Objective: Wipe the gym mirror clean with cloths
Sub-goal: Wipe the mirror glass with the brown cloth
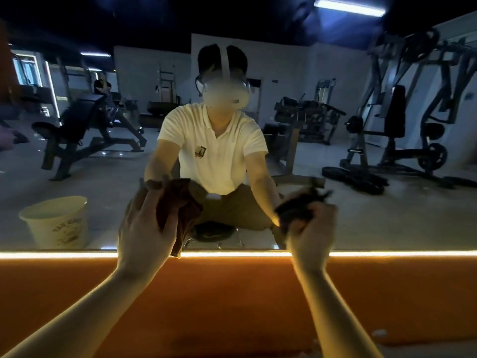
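Two hands, two cloths, one mirror (392, 218).

Left hand (144, 226): raised against the lower part of the glass, fingers long and only slightly bent. It grips a reddish-brown cloth (180, 202) bunched between the fingers. The cloth's upper part lies on the glass and one tail hangs down to the light strip (402, 253).

Right hand (313, 228): fingers curled in, gripping a dark cloth (296, 206) crumpled at the fingertips, at or just in front of the glass. Motion blur here, so contact with the glass cannot be confirmed.

The hands are apart, at roughly the same height.

One glowing strip runs along the mirror's bottom edge, with one orange panel (232, 293) below it.

One pale bucket (58, 229) shows in the reflection, lower left.
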Available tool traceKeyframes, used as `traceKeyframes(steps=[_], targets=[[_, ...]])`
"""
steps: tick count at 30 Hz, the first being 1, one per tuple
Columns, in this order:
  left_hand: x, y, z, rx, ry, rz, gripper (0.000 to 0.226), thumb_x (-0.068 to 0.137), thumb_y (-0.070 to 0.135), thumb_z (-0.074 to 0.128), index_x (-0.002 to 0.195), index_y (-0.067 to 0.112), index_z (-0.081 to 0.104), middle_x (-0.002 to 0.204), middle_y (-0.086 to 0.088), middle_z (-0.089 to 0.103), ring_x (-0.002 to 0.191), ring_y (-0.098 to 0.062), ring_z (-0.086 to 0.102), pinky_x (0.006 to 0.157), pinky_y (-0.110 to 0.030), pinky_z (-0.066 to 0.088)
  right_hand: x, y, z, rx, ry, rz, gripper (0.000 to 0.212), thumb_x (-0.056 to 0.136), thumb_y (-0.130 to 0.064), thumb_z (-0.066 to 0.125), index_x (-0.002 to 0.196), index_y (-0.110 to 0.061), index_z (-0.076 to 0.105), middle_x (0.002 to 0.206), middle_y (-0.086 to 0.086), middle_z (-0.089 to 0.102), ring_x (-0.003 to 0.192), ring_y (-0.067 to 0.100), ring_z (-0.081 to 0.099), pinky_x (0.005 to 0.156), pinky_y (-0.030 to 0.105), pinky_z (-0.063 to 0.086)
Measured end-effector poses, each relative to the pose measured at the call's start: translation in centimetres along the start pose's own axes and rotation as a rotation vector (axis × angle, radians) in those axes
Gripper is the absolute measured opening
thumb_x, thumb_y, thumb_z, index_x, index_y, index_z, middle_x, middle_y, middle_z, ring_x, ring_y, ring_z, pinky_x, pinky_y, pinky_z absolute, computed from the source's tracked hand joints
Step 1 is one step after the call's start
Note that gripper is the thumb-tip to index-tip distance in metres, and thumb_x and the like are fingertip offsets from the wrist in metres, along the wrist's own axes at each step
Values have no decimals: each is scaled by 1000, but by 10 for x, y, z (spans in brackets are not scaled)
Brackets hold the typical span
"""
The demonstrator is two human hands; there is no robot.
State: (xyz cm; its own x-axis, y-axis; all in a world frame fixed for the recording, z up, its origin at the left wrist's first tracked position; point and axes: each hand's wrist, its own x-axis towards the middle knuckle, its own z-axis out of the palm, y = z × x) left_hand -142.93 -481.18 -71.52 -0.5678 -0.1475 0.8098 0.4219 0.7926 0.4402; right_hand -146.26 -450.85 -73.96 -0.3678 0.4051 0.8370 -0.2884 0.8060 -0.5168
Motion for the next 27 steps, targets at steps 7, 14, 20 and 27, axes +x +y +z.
traceKeyframes(steps=[7, 14, 20, 27], targets=[[6, -23, -3, 20, -32, 79, 28, 103, 27, 58, 128, 13, 57, 121, -7, 60, 116, -30, 57, 89, -49, 55, -20, -83, 36, 54, 48, 55, 32, 85, -15, 47, 116, -12, 54, 119, 9, 57, 105, 23, 59, 84, 43, 57], [9, -43, -8, 94, 52, 169, 30, 97, 18, 55, 125, 7, 60, 121, -16, 55, 107, -31, 51, 89, -51, 49, -49, -92, 50, -106, -398, -747, 23, 88, -19, 64, 110, -16, 62, 106, 5, 60, 96, 22, 61, 86, 44, 55], [7, -53, -13, 62, 43, 180, 33, 93, 6, 71, 125, 5, 64, 118, -16, 58, 107, -28, 52, 87, -37, 45, 28, -116, 33, -4, 116, 50, 27, 87, -14, 49, 113, -11, 56, 122, 8, 58, 111, 16, 55, 90, 37, 57], [10, -55, -14, -16, 34, 168, 32, 94, 18, 58, 123, 6, 65, 118, -14, 59, 108, -29, 53, 95, -32, 37, -65, -138, 57, -113, -409, -640, 32, 85, -19, 75, 112, -14, 61, 114, 8, 61, 100, 18, 64, 79, 35, 61]])
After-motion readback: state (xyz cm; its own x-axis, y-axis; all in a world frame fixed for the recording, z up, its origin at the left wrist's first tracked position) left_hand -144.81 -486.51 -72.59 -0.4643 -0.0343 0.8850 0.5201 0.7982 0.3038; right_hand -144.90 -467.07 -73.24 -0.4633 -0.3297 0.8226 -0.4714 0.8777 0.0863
